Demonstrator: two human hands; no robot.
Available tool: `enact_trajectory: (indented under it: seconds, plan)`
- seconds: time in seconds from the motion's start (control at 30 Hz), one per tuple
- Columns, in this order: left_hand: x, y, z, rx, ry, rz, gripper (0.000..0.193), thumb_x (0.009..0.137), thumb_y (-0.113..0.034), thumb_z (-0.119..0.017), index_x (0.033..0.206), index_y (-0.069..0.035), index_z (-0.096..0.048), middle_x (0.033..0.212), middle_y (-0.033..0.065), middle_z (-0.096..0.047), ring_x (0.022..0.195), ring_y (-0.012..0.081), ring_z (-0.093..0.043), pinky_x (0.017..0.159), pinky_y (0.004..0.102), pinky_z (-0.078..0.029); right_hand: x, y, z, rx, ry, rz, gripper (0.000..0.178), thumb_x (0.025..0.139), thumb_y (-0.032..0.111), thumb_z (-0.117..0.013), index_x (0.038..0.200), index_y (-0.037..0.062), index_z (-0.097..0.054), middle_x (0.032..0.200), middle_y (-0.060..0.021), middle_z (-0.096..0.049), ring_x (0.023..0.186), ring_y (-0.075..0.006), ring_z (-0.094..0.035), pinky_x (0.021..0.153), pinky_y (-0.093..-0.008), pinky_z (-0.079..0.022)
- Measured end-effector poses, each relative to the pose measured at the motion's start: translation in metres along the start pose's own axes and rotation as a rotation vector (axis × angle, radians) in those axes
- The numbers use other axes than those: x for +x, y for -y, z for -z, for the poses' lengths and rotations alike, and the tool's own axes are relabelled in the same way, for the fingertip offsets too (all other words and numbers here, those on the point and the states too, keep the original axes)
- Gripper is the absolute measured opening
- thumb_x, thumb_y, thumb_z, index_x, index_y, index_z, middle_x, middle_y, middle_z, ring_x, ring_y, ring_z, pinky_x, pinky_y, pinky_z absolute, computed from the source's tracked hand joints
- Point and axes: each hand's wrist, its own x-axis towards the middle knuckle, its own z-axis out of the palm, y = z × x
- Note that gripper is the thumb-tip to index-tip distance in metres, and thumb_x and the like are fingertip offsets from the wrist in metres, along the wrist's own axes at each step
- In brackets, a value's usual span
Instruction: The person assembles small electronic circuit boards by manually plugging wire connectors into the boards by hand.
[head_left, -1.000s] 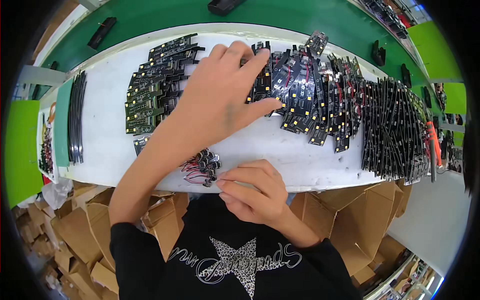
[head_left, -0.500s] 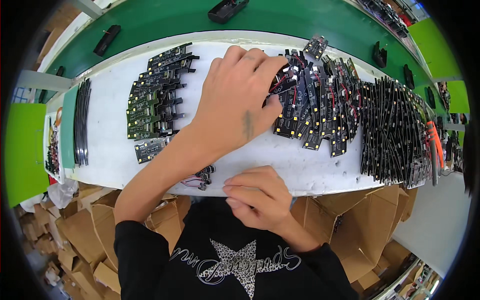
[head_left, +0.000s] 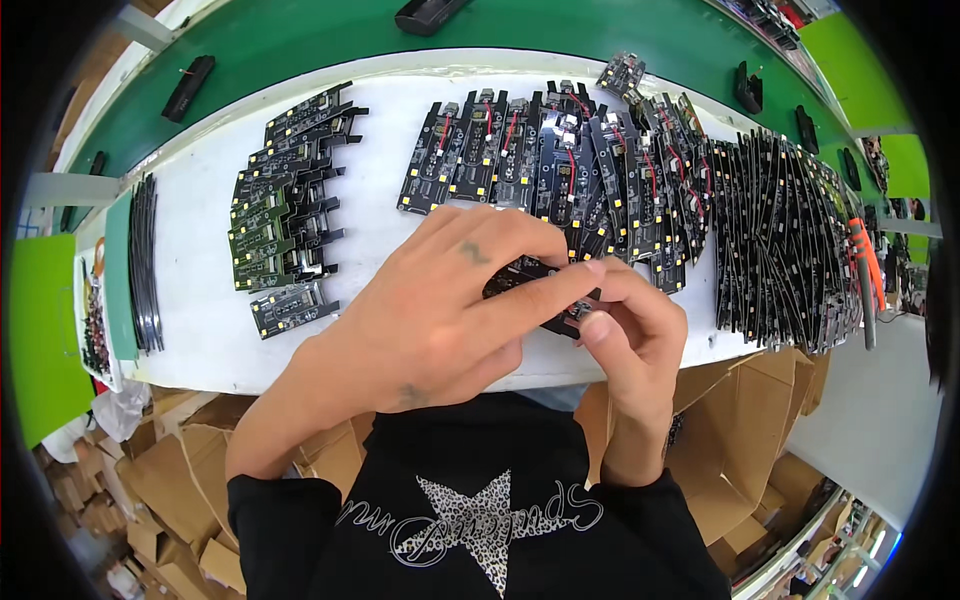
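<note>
Near the front of the white table, my left hand (head_left: 430, 315) and my right hand (head_left: 645, 335) come together on a black circuit board (head_left: 522, 270). My left fingers are closed over it, hiding much of it. My right thumb and forefinger pinch its right end, where a small metallic part shows. Just beyond my hands lie several black circuit boards (head_left: 515, 150) with short red wires, side by side and partly overlapping. To the left, an overlapping column of similar boards (head_left: 285, 200) carries yellow-white square parts, with one board (head_left: 290, 307) at its near end.
At right stands a dense row of dark boards (head_left: 785, 240), beside an orange-handled tool (head_left: 865, 265). A bundle of black strips (head_left: 146, 265) lies far left. Beyond the table runs a green belt (head_left: 320, 50) with black housings (head_left: 190, 88). Cardboard boxes (head_left: 745, 440) stand below the front edge.
My left hand has drawn back toward me from the wired boards, uncovering several of them. My right hand has risen to meet it, and both now grip a board.
</note>
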Motion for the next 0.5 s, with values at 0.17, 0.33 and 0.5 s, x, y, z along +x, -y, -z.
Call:
enact_trajectory:
  seconds: [0.17, 0.33, 0.5]
  plan:
    - [-0.005, 0.002, 0.004, 0.003, 0.026, 0.007, 0.066, 0.06, 0.006, -0.069, 0.125, -0.006, -0.069, 0.111, 0.0066, -0.062, 0.091, 0.0255, -0.06, 0.078, 0.0382, -0.046, 0.009, 0.004, 0.0, -0.044, 0.056, 0.068, 0.012, 0.083, 0.001, -0.072, 0.091, -0.0051, -0.067, 0.084, -0.0079, -0.064, 0.073, -0.0119, -0.056, 0.065, -0.0256, -0.043]
    - [-0.007, -0.003, 0.01, 0.0, 0.092, -0.009, 0.064, 0.061, 0.005, -0.069, 0.124, -0.007, -0.069, 0.111, 0.0052, -0.063, 0.089, 0.0236, -0.059, 0.081, 0.038, -0.043, 0.011, 0.002, 0.004, -0.171, 0.142, 0.1, 0.011, 0.079, -0.001, -0.074, 0.088, -0.0033, -0.067, 0.076, -0.0066, -0.064, 0.063, -0.0114, -0.056, 0.058, -0.0256, -0.043]
    - [-0.012, -0.002, 0.01, -0.057, 0.087, 0.008, 0.064, 0.059, 0.005, -0.07, 0.122, -0.009, -0.071, 0.11, 0.0051, -0.063, 0.086, 0.0228, -0.057, 0.078, 0.036, -0.045, 0.007, 0.003, -0.005, -0.094, 0.115, 0.028, 0.009, 0.078, -0.002, -0.073, 0.081, -0.0034, -0.065, 0.072, -0.0048, -0.063, 0.064, -0.0095, -0.057, 0.058, -0.025, -0.044]
